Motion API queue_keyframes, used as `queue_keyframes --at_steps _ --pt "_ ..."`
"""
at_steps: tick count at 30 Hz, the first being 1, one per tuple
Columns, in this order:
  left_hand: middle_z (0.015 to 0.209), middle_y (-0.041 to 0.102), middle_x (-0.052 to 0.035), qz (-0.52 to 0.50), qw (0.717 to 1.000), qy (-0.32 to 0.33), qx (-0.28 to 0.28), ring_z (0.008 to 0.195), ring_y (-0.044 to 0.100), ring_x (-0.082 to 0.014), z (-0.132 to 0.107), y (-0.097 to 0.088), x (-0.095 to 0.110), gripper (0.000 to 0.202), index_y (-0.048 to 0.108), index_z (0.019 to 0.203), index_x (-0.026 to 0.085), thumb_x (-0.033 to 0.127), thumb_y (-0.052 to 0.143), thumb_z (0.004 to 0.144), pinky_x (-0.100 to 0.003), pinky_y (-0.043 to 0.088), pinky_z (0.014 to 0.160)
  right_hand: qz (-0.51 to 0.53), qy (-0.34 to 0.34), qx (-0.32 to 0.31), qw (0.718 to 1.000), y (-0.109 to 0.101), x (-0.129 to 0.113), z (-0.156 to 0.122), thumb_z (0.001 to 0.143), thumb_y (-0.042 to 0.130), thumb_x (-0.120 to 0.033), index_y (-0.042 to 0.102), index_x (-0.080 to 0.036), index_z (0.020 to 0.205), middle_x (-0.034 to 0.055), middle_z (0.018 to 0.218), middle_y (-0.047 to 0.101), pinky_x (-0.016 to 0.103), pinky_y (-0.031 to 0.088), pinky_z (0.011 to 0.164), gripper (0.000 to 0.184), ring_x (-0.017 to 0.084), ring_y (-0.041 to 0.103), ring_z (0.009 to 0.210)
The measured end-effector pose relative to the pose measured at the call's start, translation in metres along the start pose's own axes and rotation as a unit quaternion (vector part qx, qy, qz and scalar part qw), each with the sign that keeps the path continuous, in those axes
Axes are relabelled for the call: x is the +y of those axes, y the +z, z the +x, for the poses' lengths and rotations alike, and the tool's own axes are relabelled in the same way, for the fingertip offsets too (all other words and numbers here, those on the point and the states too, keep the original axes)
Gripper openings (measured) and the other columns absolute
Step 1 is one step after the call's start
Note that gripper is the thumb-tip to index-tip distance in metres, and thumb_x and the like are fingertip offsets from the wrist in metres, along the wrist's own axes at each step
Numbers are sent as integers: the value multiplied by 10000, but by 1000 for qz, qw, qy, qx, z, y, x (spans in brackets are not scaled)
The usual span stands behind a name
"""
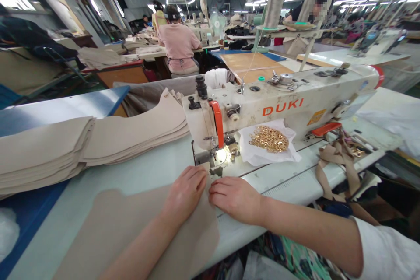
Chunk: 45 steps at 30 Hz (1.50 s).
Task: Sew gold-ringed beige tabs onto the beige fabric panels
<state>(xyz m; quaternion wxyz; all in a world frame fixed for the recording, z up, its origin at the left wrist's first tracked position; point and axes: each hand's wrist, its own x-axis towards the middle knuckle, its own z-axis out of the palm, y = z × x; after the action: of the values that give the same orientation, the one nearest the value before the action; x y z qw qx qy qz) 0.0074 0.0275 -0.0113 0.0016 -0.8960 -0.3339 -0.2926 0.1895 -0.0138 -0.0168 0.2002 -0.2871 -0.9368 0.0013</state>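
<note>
A large beige fabric panel (131, 214) lies flat on the pale sewing table, its narrow upper end just in front of the sewing machine's lit needle area (221, 155). My left hand (187, 188) rests on that end, with fingers bent together and closed on the fabric. Across from it, my right hand (236, 199) has its fingers curled at the panel's right edge, the thumb hidden beneath. The white sewing machine (249, 100) carries an orange lever (217, 123) beside the needle. Behind my right hand, small gold metal rings (269, 139) lie heaped on white paper (246, 142).
Stacked beige panels (131, 138) lie along the left. Beige strips (334, 166) hang at the table's right edge. Grey thread cones (274, 6) stand above the machine. A person in a pink shirt (180, 41) sits with their back to me, among other machines and tables.
</note>
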Motion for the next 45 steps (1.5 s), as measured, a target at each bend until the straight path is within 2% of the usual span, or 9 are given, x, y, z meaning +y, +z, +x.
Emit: queue_keyframes --at_steps 5,14,24,36,45 --pt "818 652 -42 -2 1000 -3 -5 795 589 -175 -1 0 1 198 599 837 177 151 419 915 -321 520 747 -15 -5 -16 1000 -4 2 3 921 499 -181 612 -150 878 58 937 626 300 459 843 125 180 535 908" --pt "887 676 -74 -22 999 -32 -3 847 610 -188 -6 -4 4 217 633 901 157 195 421 921 -335 548 760 -67 39 -4 997 -3 13 14 901 537 -182 610 -132 951 78 1009 610 324 455 872 102 206 538 959" --pt "911 677 -78 -26 998 -62 -2 866 615 -191 -8 -5 11 227 643 927 170 207 419 916 -352 547 798 -81 19 -1 997 -3 13 18 878 569 -180 625 -115 899 78 924 625 333 457 846 88 210 551 895" --pt "901 684 -72 -27 999 -40 14 851 616 -195 23 18 8 216 639 885 173 189 425 911 -350 543 783 -91 39 -26 995 -12 44 8 894 556 -197 618 -137 887 62 925 632 316 451 814 87 196 560 882" --pt "889 697 -83 -30 997 -55 37 850 627 -203 30 22 0 196 646 875 163 192 453 895 -370 555 780 -62 65 -21 996 -11 51 11 905 537 -180 617 -134 900 78 974 643 316 452 755 92 196 572 888"
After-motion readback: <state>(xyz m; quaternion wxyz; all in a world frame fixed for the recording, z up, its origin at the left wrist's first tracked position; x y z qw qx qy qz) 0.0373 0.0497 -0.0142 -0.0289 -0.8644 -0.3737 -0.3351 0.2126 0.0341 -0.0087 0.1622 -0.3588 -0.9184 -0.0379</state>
